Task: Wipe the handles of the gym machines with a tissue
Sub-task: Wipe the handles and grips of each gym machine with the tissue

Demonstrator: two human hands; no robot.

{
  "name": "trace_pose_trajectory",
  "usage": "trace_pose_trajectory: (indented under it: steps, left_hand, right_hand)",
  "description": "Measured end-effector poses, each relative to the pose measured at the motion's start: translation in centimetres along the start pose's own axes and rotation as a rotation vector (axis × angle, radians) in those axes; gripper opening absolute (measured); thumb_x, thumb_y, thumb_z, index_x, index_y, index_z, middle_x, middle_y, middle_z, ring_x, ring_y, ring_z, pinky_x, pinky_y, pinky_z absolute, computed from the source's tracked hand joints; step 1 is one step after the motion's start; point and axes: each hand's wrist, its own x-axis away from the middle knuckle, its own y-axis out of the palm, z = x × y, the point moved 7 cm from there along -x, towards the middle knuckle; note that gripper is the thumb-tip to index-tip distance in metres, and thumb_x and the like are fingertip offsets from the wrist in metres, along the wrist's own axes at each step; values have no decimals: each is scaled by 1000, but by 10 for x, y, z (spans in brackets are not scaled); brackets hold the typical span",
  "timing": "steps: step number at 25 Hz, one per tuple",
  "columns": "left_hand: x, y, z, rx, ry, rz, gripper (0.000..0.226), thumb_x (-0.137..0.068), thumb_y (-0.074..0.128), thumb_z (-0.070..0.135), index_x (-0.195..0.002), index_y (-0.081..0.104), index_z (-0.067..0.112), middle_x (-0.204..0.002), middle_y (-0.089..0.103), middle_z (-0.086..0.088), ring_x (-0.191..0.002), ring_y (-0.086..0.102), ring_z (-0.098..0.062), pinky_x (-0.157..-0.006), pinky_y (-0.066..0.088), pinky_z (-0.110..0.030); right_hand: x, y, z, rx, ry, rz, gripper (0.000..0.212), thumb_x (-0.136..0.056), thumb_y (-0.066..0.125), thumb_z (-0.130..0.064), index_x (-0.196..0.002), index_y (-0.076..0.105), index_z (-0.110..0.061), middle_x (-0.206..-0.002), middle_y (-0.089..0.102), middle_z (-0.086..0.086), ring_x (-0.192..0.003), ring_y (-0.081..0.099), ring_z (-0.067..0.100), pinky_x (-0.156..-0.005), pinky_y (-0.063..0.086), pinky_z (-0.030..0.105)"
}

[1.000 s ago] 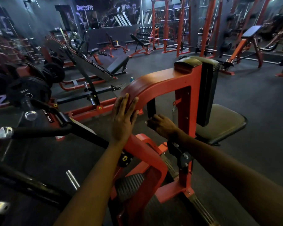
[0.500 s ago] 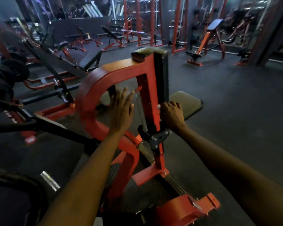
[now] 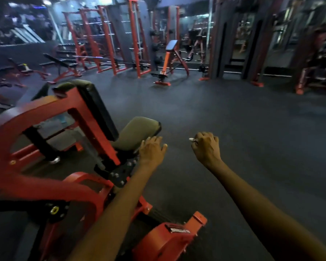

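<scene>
No lettering can be read. The only label in sight is a small black plate with pale marks [image 3: 179,230], on top of the red footplate [image 3: 167,240] at the near end of the red machine [image 3: 36,113]; its characters are too blurred to make out.

Tissue [image 3: 192,139] — only a small white scrap showed at the 10 o'clock edge of the right hand [image 3: 206,148]; the rest was hidden inside curled fingers. Left hand [image 3: 152,151]: fingertips smeared by motion blur, contact with the seat pad [image 3: 137,131] could not be told. Red machine frame [image 3: 51,110] — cut off by the picture's edge at 9 o'clock, outlines blurred. Label on the red footplate [image 3: 179,230] at 6 o'clock: too smeared to read. Racks [image 3: 105,40] at 11 o'clock: soft, detail indistinct. Both forearms ran off the bottom edge.
</scene>
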Motion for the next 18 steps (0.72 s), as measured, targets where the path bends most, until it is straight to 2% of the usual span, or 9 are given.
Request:
trace_pose_trajectory:
  steps: [4,10,15,18]
  left_hand:
    - [13,40,101,89,104,-48,51,-101,43,39,-146,41,15,-152,40,-7,-143,30,-26,-116,18,-38]
    - [12,118,189,168,174,-135,49,-100,45,38,-144,44,16,-151,42,-7,-143,31,-25,-115,21,-36]
    - [-62,172,247,161,179,-174,50,-101,41,41,-145,43,18,-149,44,-4,-141,33,-23,-116,25,-35]
    - [-131,190,280,165,166,-176,50,-102,39,42,-146,41,18,-149,43,-3,-141,33,-22,-116,26,-36]
  right_hand:
    - [35,-39,91,54,113,20,14,-88,55,-16,-81,60,-4,-90,61,12,-92,54,30,-77,32,35]
    - [50,-43,192,83,198,12,15,-89,53,-17,-83,60,-6,-90,61,10,-88,55,28,-81,36,36]
    - [-12,-26,271,93,210,-8,12,-88,52,-16,-77,56,-11,-83,62,6,-81,56,26,-80,36,35]
    - [-74,-23,310,68,201,12,17,-85,55,-11,-70,48,-14,-75,60,8,-71,55,28,-70,34,33]
